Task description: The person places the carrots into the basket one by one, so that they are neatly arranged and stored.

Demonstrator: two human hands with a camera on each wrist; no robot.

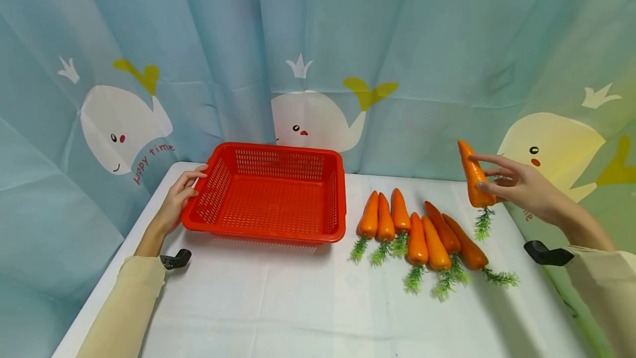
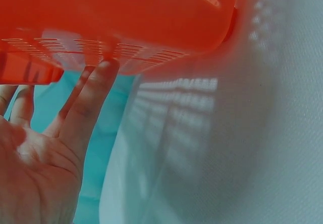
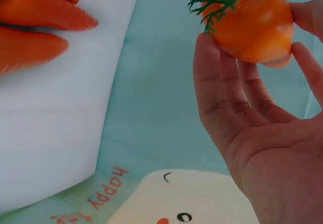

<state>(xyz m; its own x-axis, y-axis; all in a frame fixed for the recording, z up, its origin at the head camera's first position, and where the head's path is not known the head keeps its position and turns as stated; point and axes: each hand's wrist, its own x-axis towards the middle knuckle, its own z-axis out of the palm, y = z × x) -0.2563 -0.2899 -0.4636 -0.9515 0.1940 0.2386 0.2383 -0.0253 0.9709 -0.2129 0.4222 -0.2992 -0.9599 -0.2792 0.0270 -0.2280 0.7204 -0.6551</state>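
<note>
I see the right hand (image 1: 517, 187) pinching a raised carrot (image 1: 474, 177) above the table's (image 1: 298, 303) right edge; left hand (image 1: 180, 199), fingers straight, touches the red basket's (image 1: 268, 233) left rim.

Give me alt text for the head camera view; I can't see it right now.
The right hand holds a toy carrot upright above the table's right edge, leafy end down. The left hand rests on the rim of an empty red basket. Seven more carrots lie in a row on the white table, before a whale-print curtain.
</note>
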